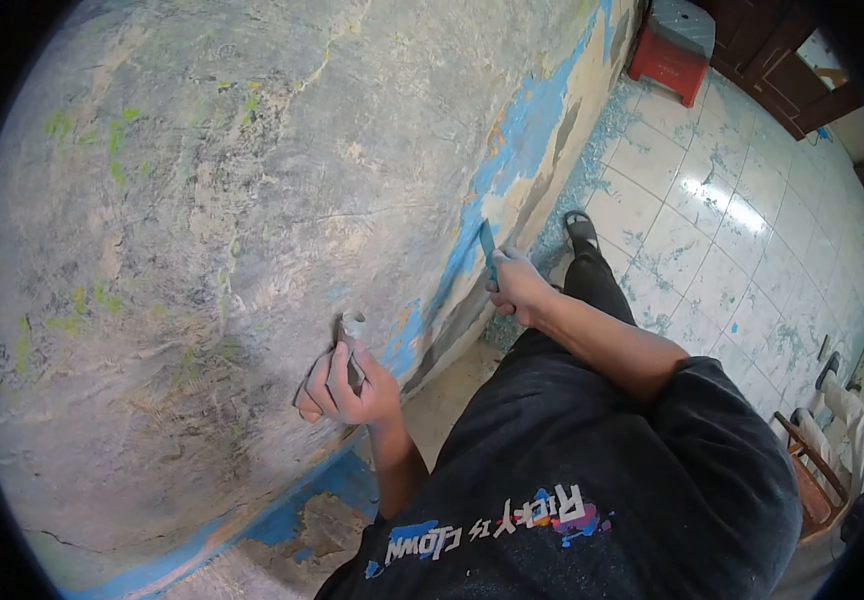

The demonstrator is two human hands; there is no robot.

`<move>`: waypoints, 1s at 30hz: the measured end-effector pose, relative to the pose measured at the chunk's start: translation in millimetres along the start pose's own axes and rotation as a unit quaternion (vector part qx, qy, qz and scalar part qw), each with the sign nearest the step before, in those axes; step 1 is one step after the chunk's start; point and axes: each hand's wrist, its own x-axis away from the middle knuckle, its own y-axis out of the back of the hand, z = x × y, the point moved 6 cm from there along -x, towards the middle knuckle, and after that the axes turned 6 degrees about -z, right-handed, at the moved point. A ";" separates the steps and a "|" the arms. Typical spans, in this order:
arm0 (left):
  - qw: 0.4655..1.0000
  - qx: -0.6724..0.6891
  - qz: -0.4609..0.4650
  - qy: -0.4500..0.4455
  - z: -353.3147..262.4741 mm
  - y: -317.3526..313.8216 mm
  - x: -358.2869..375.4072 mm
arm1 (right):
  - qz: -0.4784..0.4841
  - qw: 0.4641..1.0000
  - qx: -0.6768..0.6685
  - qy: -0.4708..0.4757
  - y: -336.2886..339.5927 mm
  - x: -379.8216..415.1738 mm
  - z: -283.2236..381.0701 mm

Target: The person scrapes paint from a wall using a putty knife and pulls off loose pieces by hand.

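My right hand is closed round the handle of a scraper. The scraper's blade points up the wall and lies against a strip of blue paint. Lower on the wall, the fingers of my left hand curl round a short, pale pipe stub with an open round end. The lower part of the stub is hidden behind my fingers. Most of the wall is bare grey plaster, with green-yellow specks and cracks. Patches of blue paint stay along its lower edge.
Blue paint flakes litter the white tiled floor, thickest along the wall. A red stool with a grey top stands at the far end, near dark wooden cabinet doors. A wooden chair with cloth on it stands to the right.
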 end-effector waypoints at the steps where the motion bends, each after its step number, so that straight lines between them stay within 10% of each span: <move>1: 1.000 0.001 0.006 -0.002 0.1 2.6 1.0 | 0.009 1.000 -0.001 -0.010 -4.5 14.4 -1.9; 30: 0.999 0.026 0.034 0.008 0.7 1.2 5.5 | -0.027 0.999 0.013 0.018 34.7 -63.8 -16.0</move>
